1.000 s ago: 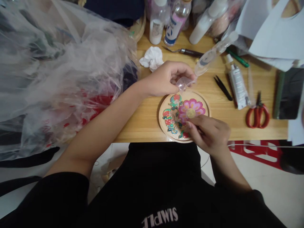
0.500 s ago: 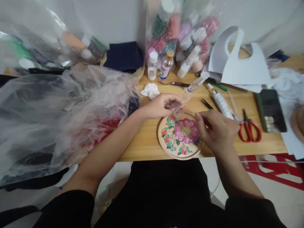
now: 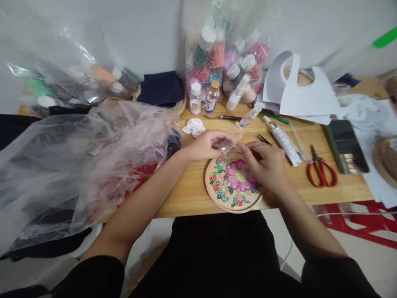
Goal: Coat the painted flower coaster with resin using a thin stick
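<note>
Plastic cup (image 3: 226, 147), clear, seemingly light, thin and crushable, is sitting in the gripping left hand (image 3: 207, 145) at the wooden disc's (image 3: 226, 205) far rim, near the surface's (image 3: 181, 198) front edge, probably favouring a rim hold; right hand (image 3: 267, 163) is hovering, grip unclear.

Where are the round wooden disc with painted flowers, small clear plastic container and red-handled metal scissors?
Wooden disc (image 3: 208, 182): head view, bare left rim.
Clear plastic container (image 3: 226, 147): head view, middle of its body.
Red-handled scissors (image 3: 321, 172): head view, handles below the pivot.

R hand (image 3: 266, 164) off flower (image 3: 240, 175), now nr cup (image 3: 226, 147).
</note>
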